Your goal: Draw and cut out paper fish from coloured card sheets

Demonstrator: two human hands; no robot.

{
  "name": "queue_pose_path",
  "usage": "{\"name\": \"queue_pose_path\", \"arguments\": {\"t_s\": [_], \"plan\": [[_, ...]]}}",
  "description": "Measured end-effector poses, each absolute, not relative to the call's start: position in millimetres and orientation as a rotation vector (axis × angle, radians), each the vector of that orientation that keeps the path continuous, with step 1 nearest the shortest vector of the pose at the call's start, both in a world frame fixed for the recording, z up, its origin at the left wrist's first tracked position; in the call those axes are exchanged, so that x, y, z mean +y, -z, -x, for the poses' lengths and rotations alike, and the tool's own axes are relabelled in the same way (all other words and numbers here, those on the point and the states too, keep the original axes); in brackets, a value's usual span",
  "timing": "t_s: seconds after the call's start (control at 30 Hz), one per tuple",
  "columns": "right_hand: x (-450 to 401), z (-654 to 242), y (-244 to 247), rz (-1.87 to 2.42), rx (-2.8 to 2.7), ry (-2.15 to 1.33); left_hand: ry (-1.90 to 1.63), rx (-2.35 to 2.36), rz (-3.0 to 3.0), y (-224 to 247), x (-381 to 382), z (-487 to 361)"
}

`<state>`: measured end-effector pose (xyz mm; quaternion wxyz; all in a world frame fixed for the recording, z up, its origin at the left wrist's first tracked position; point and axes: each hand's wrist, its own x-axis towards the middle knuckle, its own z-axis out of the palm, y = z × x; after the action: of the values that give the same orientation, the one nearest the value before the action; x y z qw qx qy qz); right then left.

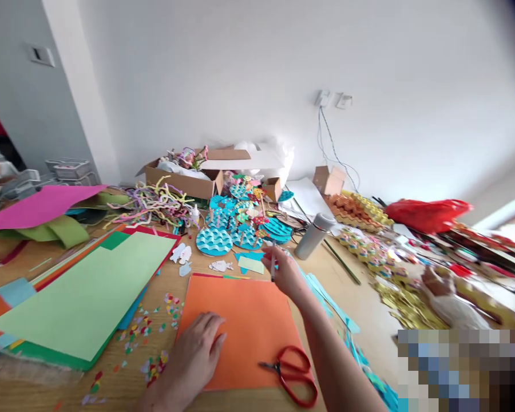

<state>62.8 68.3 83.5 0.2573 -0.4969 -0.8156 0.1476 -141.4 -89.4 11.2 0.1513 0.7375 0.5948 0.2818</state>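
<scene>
My left hand [197,355] lies with its fingers spread on the left part of an orange sheet [244,320], holding nothing. Over the top right corner of that sheet, my right hand [283,269] is closed on a thin dark pen [273,264], held upright. Red-handled scissors [292,375] rest on the sheet's lower right corner, their blades pointing left. Just beyond the sheet are a small pale green paper piece [251,264], a white fish cutout [220,265] and more small cutouts [182,253].
Pale green sheets [81,297] and scattered paper bits [143,332] lie left. Behind are pipe cleaners [154,200], blue wavy crafts [214,240], a cardboard box [184,183] and a grey bottle [314,237]. At right, another person's hand [438,283] is near yellow strips [405,303].
</scene>
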Motion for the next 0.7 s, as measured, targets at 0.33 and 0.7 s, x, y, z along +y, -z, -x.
{"name": "queue_pose_path", "arguments": {"t_s": [0.33, 0.7], "plan": [[-20, -174, -46, 1.870, -2.625, 0.076, -0.745, 1.596, -2.238, -11, -95, 131], [-75, -147, -58, 1.489, -2.658, -0.418, -0.483, 1.586, -2.328, -23, -104, 120]]}}
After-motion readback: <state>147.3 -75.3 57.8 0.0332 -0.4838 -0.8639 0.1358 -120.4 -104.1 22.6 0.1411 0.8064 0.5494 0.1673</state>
